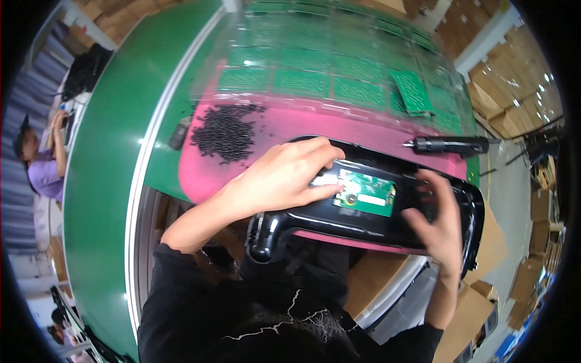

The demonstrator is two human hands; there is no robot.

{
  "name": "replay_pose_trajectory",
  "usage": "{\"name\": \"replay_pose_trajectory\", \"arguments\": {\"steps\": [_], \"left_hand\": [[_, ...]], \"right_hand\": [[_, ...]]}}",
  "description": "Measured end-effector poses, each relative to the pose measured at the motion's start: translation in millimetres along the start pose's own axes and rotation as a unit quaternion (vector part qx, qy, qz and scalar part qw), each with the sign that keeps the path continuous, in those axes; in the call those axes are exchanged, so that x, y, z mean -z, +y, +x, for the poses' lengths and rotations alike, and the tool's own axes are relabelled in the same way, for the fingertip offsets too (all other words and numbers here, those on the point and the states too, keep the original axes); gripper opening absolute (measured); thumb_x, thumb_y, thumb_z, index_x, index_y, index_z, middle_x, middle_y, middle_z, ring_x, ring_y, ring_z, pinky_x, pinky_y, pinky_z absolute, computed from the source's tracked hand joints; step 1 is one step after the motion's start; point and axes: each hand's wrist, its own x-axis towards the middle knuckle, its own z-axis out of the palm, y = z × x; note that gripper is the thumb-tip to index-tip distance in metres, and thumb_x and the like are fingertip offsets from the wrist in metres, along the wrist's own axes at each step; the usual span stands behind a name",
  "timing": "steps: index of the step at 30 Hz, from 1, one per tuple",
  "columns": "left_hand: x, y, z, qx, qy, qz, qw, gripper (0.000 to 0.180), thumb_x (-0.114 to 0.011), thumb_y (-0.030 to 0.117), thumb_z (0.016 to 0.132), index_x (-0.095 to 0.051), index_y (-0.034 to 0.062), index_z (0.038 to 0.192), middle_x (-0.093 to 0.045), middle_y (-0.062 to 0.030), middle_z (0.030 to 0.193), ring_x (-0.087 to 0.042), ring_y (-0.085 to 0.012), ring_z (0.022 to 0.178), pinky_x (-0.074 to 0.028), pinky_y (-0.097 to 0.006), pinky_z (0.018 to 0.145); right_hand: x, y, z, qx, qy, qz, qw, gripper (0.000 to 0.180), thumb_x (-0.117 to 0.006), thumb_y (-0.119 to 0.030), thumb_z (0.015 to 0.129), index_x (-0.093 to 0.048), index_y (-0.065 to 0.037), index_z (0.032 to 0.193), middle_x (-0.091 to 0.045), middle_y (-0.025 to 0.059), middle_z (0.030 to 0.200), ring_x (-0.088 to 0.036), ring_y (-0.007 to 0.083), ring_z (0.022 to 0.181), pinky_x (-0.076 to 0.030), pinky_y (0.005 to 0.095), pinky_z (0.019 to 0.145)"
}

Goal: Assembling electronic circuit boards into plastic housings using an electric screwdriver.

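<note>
A black glossy plastic housing (381,228) with a curved handle-like end lies in front of me at the pink mat's near edge. On it sits a green circuit board (376,192) with a white label and small components. My left hand (296,172) reaches over the housing with its fingers bent; thumb and fingertips close at the board's left edge. My right hand (439,218) hovers over the housing's right part, just off the board, fingers apart and slightly blurred, with nothing seen in it.
Black screws (224,133) lie heaped on the pink mat (290,124). Clear trays (302,78) of green boards stand behind, with a loose board (413,92) on top. A black electric screwdriver (451,145) lies at right. Another person (45,154) sits far left; cardboard boxes (502,91) stand right.
</note>
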Motion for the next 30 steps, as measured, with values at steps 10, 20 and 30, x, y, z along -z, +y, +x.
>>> {"name": "replay_pose_trajectory", "arguments": {"steps": [10,20,30], "left_hand": [[64.3,-52.8,-14.0,0.106,-0.014,0.22,0.97,0.026,-0.068,0.008,0.077,-0.064,-0.0006,0.101,-0.062,-0.0152,0.097,-0.06,-0.035,0.095,-0.049,-0.042,0.084],[34.5,-62.5,-19.0,0.115,0.007,0.265,0.957,0.025,-0.075,0.021,0.071,-0.066,-0.0006,0.079,-0.064,-0.0187,0.084,-0.065,-0.0368,0.079,-0.054,-0.046,0.069],[29.3,-68.9,-5.0,0.139,0.004,0.32,0.937,0.01,-0.071,0.01,0.073,-0.071,0.0014,0.079,-0.065,-0.0227,0.075,-0.065,-0.0394,0.076,-0.053,-0.047,0.073]], "right_hand": [[136.2,109.6,52.2,-0.122,0.173,-0.103,0.972,0.05,-0.06,-0.025,0.095,-0.042,-0.015,0.141,-0.057,0.0063,0.099,-0.053,0.0146,0.086,-0.045,0.027,0.079],[85.7,123.9,98.1,-0.128,0.283,0.009,0.951,0.047,-0.069,-0.025,0.085,-0.04,-0.01,0.119,-0.06,0.0141,0.085,-0.06,0.0248,0.076,-0.049,0.0397,0.071],[43.1,60.5,114.5,0.12,0.456,0.248,0.846,0.055,-0.066,0.002,0.082,-0.031,-0.002,0.125,-0.048,0.0131,0.116,-0.055,0.0159,0.098,-0.049,0.0306,0.085]]}}
